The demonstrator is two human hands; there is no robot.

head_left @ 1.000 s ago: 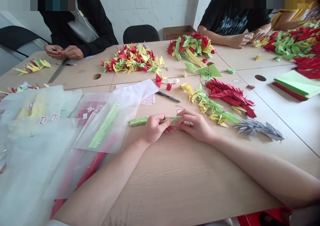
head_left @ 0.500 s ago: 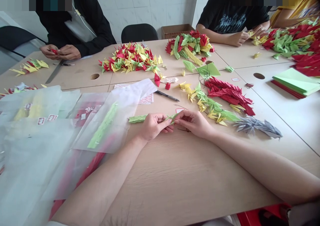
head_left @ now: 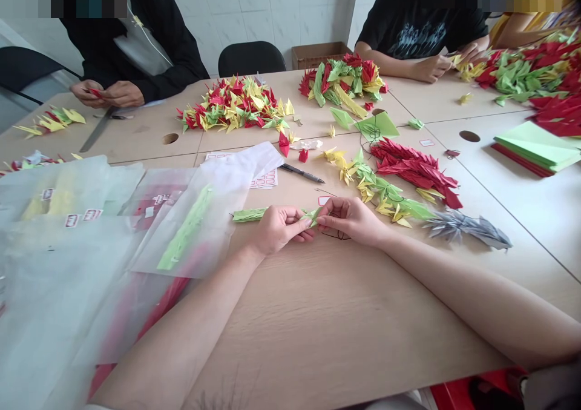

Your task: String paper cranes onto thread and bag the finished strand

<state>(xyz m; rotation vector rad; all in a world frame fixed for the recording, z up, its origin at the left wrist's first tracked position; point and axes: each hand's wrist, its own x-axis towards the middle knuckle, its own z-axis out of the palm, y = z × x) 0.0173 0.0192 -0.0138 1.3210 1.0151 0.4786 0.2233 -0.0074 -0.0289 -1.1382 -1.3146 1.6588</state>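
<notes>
A strand of folded green paper [head_left: 249, 215] lies crosswise in front of me, its left part flat on the table. My left hand [head_left: 280, 231] is closed around the strand near its right end. My right hand [head_left: 347, 219] pinches the green paper at that end, its fingertips touching those of the left hand. Black thread [head_left: 338, 235] loops on the table under the right hand. Beyond the right hand lies a string of yellow and green paper cranes [head_left: 381, 187]. A grey paper bundle [head_left: 469, 229] and a red one [head_left: 417, 171] lie to its right.
Translucent bags [head_left: 68, 283] with folded paper inside cover the left side. A black pen [head_left: 303, 173] lies ahead. Piles of paper cranes [head_left: 238, 104] stand farther back. Green paper sheets [head_left: 538, 143] are stacked at right. Two co-workers fold paper across the table; another sits far right.
Both hands stay almost in place on the green strand, with only slight finger movement at its right end. The whole view has shifted very slightly.
</notes>
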